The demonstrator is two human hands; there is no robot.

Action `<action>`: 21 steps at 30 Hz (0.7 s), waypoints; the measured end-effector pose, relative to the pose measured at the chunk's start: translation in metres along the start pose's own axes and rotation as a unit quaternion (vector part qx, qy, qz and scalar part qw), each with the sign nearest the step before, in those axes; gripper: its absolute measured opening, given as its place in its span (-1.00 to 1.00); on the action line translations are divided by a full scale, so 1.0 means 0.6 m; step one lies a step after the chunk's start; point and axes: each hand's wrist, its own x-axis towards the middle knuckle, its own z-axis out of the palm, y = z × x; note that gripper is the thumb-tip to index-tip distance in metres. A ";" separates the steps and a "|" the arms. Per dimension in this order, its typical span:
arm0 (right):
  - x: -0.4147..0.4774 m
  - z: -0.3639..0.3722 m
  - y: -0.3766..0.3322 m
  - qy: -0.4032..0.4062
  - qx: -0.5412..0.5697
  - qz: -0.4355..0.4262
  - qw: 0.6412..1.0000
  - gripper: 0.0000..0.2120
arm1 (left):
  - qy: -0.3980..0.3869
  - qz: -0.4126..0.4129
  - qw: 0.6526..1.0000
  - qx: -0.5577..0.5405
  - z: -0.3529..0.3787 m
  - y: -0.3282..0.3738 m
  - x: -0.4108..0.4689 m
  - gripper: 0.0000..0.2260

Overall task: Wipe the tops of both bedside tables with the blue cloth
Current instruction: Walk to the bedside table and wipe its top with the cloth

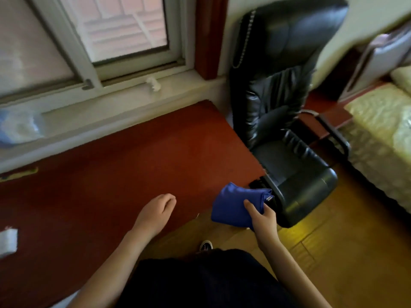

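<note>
The left hand [156, 211] hovers loosely curled and empty over the red-brown table top [124, 165]. To its right, the right hand [262, 215] pinches the blue cloth [234, 204] at its near edge, at the table's corner beside the black chair [287, 121]. The cloth looks soft, light and limp, so a bunched fistful should likely hold better than an edge

Blue cloth [238, 205], folded and bunched, lower centre-right of frame, overhanging the corner of the red-brown tabletop [124, 170].
</note>
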 end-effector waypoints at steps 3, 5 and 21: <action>-0.041 -0.026 0.016 0.079 0.061 -0.005 0.995 -0.94 | -0.020 0.068 0.997 0.009 -0.008 0.025 0.029 -0.63; -0.080 -0.040 0.037 0.129 0.100 -0.005 0.986 -0.92 | -0.057 0.104 0.993 0.010 -0.006 0.030 0.036 -0.63; -0.482 -0.109 0.325 0.467 0.237 0.114 0.844 -0.85 | -0.364 0.270 0.879 0.147 0.182 0.046 -0.108 -0.74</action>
